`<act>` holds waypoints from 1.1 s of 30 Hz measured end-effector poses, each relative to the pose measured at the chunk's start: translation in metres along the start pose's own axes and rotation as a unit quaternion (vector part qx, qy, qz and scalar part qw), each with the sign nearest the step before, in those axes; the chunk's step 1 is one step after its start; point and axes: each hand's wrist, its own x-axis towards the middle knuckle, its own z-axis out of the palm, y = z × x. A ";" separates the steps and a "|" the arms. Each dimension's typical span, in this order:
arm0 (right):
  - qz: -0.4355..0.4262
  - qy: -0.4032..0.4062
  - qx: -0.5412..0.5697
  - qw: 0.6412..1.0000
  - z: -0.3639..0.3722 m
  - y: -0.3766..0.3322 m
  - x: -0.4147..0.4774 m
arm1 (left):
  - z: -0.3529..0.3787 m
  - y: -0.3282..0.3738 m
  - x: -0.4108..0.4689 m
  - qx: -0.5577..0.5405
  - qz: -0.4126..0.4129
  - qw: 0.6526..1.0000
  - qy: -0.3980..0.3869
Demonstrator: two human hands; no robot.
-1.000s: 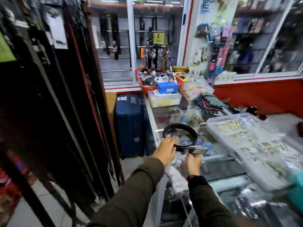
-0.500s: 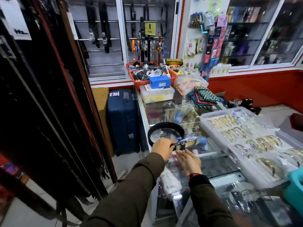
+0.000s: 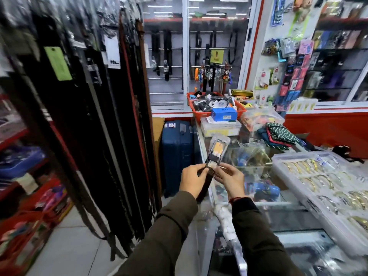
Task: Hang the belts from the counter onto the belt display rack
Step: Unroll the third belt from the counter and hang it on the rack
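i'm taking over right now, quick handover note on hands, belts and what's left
Left hand: pinching the belt just below its buckle.
Right hand: gripping the same belt at the buckle end, which is wrapped in clear plastic and points up.
The belt is held in the air above the counter edge; its strap hangs down past the left wrist.
The rack on the left is full of hanging belts.
Left to do: hang this belt on the rack.

I saw white floor tiles, a red wall, glass cabinets, and a blue suitcase.
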 end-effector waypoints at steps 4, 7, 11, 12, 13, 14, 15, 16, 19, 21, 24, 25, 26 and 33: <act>-0.104 -0.050 -0.092 0.989 0.035 -0.017 -0.013 | -0.042 0.004 -0.008 -0.020 0.002 0.997 0.069; -0.137 -0.091 -0.063 0.984 0.058 -0.031 -0.025 | -0.072 0.010 -0.012 -0.059 0.009 0.994 0.095; -0.126 -0.139 0.003 0.982 0.086 -0.053 -0.040 | -0.106 0.027 -0.014 -0.112 0.013 0.984 0.138; -0.121 -0.154 0.013 0.980 0.092 -0.059 -0.042 | -0.113 0.032 -0.012 -0.130 0.011 0.980 0.149; -0.118 -0.172 0.017 0.978 0.098 -0.067 -0.044 | -0.121 0.038 -0.009 -0.145 0.009 0.976 0.160; -0.114 -0.189 0.020 0.975 0.104 -0.074 -0.046 | -0.128 0.043 -0.008 -0.156 0.007 0.973 0.172; -0.114 -0.205 0.021 0.972 0.110 -0.082 -0.047 | -0.137 0.047 -0.005 -0.164 0.008 0.970 0.182; -0.122 -0.217 0.019 0.968 0.117 -0.090 -0.048 | -0.145 0.051 -0.002 -0.174 0.007 0.966 0.189; -0.171 -0.235 0.025 0.956 0.136 -0.115 -0.051 | -0.167 0.063 0.008 -0.224 0.018 0.952 0.207; -0.196 -0.252 0.040 0.947 0.153 -0.137 -0.052 | -0.186 0.079 0.016 -0.236 0.051 0.941 0.237; -0.210 -0.270 0.066 0.937 0.178 -0.173 -0.056 | -0.219 0.109 0.030 -0.234 0.097 0.929 0.268; -0.210 -0.280 0.076 0.934 0.186 -0.184 -0.057 | -0.230 0.118 0.034 -0.234 0.110 0.927 0.271; -0.207 -0.289 0.086 0.931 0.194 -0.194 -0.058 | -0.240 0.127 0.037 -0.232 0.120 0.925 0.275; -0.188 -0.336 0.142 0.912 0.229 -0.238 -0.068 | -0.286 0.164 0.044 -0.223 0.154 0.916 0.296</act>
